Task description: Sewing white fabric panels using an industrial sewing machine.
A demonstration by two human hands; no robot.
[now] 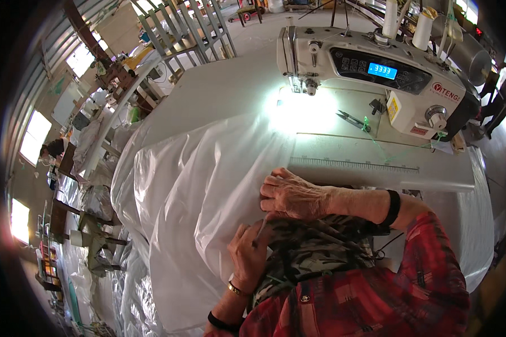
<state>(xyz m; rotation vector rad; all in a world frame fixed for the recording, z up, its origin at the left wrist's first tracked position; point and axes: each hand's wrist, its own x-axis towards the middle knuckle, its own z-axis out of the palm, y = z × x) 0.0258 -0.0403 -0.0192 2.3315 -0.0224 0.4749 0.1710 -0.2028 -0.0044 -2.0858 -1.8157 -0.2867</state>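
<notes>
My red plaid shirt (371, 297), one white translucent sheet (177, 196) draped over the left part of the table (236, 81), its edge pinched in my left hand (247, 254), gathered in my curled right hand (298, 195) just beyond, sewing machine (343, 48) farther off, dark snips (352, 120) beneath its arm

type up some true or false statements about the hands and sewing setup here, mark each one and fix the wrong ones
1. The right hand is nearer the sewing machine than the left hand is. True.
2. The left hand holds the snips. False: the snips lie on the table, and the left hand is at the white sheet.
3. The machine's screen is lit blue. True.
4. The sleeves are plain green. False: the right sleeve is red plaid.
5. A black band circles the right forearm. True.
</notes>
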